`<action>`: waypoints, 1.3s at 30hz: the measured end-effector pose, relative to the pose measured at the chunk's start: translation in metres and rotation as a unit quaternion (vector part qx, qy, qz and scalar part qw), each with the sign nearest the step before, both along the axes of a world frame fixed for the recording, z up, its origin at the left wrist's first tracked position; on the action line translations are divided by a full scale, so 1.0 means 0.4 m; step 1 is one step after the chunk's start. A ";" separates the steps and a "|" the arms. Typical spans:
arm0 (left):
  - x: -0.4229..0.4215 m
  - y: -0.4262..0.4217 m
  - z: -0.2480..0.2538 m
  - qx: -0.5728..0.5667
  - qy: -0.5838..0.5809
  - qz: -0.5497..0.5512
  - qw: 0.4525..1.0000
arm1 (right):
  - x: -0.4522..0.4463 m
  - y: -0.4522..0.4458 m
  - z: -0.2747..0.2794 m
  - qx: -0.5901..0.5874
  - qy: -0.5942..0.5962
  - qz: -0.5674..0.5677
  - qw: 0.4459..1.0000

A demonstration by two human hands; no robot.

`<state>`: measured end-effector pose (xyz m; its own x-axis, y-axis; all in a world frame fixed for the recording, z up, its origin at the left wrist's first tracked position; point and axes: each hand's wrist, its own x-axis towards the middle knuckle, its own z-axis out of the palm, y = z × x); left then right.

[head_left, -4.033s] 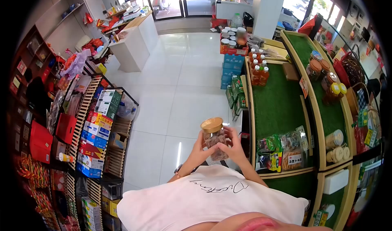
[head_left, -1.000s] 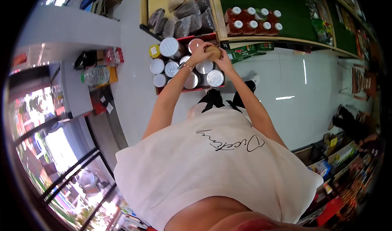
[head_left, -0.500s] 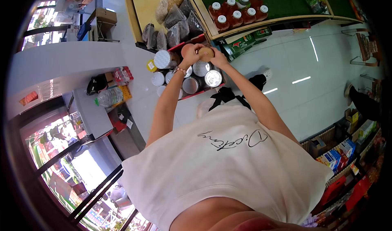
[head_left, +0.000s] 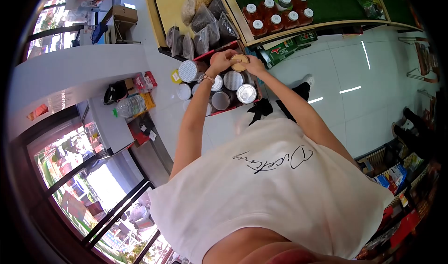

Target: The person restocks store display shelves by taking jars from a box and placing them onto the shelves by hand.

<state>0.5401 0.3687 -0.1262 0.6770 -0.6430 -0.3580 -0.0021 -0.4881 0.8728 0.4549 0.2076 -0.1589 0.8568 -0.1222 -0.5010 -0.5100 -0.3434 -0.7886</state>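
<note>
The left hand point(head_left: 222, 61) and right hand point(head_left: 254, 65) held the round, gold-topped jar point(head_left: 239, 62) at the red box point(head_left: 228, 46)'s far edge.

This is a shop, apparently a small grocery. Stock is laid out in quantity: 8 bottles point(head_left: 276, 21) with white caps stand in 2 rows on a green-lined display stand point(head_left: 326, 3), and filled clear bags point(head_left: 205, 25) lie in a wood-edged tray point(head_left: 167, 0) beside it. Many lidded jars point(head_left: 233, 80) fill a red crate point(head_left: 235, 45) near printed green cartons point(head_left: 282, 51). Across the glossy tiled floor point(head_left: 331, 70), slatted racks point(head_left: 375, 156) hold colourful packaged goods point(head_left: 393, 177). Large dark-framed glass panes point(head_left: 109, 182) let in daylight.
</note>
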 end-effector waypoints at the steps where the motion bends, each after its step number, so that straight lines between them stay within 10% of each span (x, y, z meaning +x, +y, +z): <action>1: 0.001 -0.018 0.009 -0.005 0.029 0.017 0.999 | 0.006 -0.017 -0.006 0.013 -0.013 -0.002 1.000; 21: 0.079 0.121 -0.074 -0.081 0.379 0.075 0.919 | 0.001 0.084 0.057 -0.117 -0.004 0.011 0.993; 33: 0.037 0.050 -0.159 -0.049 0.136 0.051 0.988 | 0.007 0.034 -0.146 0.038 -0.013 -0.012 0.999; 36: 0.010 0.028 -0.243 -0.115 0.063 0.062 0.989 | -0.058 0.017 -0.118 -0.161 -0.054 -0.001 0.985; 39: -0.018 -0.010 -0.138 0.101 -0.096 -0.017 0.990 | -0.079 0.017 -0.129 -0.229 -0.035 -0.009 0.973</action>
<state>0.5328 0.3649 -0.1815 0.7246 -0.5941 -0.3492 -0.1770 -0.6501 0.7389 0.4232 0.2144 -0.2105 0.8823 -0.3344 -0.3312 -0.4701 -0.6584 -0.5878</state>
